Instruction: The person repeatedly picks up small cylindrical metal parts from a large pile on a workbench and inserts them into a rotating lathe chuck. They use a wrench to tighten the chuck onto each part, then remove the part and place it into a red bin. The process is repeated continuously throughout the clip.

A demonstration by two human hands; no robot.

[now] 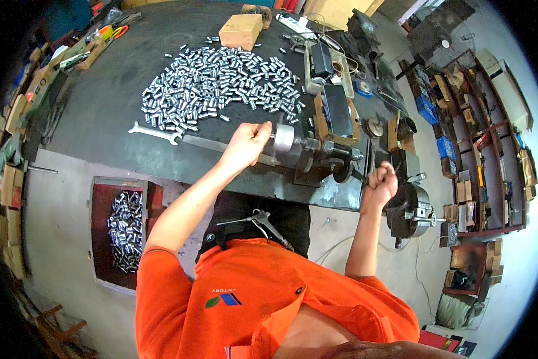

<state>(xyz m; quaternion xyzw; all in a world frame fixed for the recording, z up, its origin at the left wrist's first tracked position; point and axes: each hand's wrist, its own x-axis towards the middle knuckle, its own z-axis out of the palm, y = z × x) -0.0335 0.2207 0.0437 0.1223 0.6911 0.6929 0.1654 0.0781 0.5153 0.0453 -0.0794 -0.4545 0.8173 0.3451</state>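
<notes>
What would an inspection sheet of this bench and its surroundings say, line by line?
Surface: dark bench, smudged.
Job's things: small metal cylinders piled on the bench; fixture with a round metal end.
Clutter: wrench in front of the pile, wooden block behind it, air gun against dark trousers.
Left hand: closed at the round end; held item unclear.
Right hand: curled near the fixture's right end; grip unclear.
Cables: thin cord on the floor, right.
Surroundings: bin of metal pieces at left, shelving at right.
</notes>
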